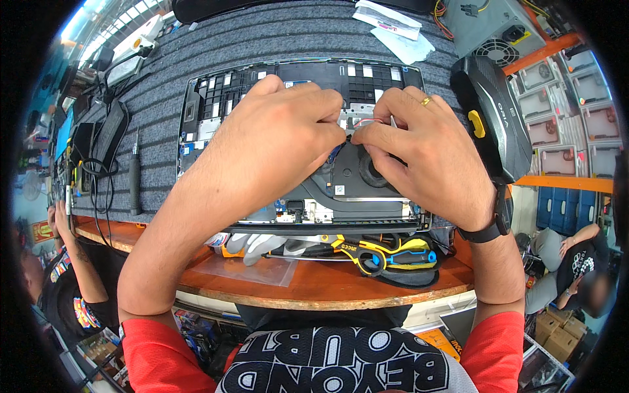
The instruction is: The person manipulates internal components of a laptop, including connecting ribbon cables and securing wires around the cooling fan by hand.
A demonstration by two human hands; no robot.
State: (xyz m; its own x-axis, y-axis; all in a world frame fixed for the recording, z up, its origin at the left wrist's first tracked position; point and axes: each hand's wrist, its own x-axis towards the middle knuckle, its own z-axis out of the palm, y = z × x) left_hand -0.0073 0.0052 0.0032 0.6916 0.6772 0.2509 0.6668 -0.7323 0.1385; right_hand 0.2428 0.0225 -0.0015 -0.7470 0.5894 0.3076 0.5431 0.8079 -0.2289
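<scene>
An opened laptop point(327, 209) lies in front of me with its inner boards, a round fan point(372, 171) and a dark heat pipe exposed. Over its middle, my left hand point(288, 128) is closed, thumb and fingers pinched together; whatever they hold is hidden. Close beside it on the right, my right hand point(422, 137) pinches too, its fingertips at thin red and white wires point(368, 120). A small pale tip shows between the right fingers, too small to name. The two sets of fingertips nearly meet above the board.
A grey ribbed mat point(262, 39) lies under the laptop. A screwdriver point(135, 177) and black cables point(98, 177) are at left. Yellow-black tools point(373, 252) lie along the wooden front edge point(314, 298). A black case point(491, 118) and power supply point(498, 39) stand right. Other people sit on both sides.
</scene>
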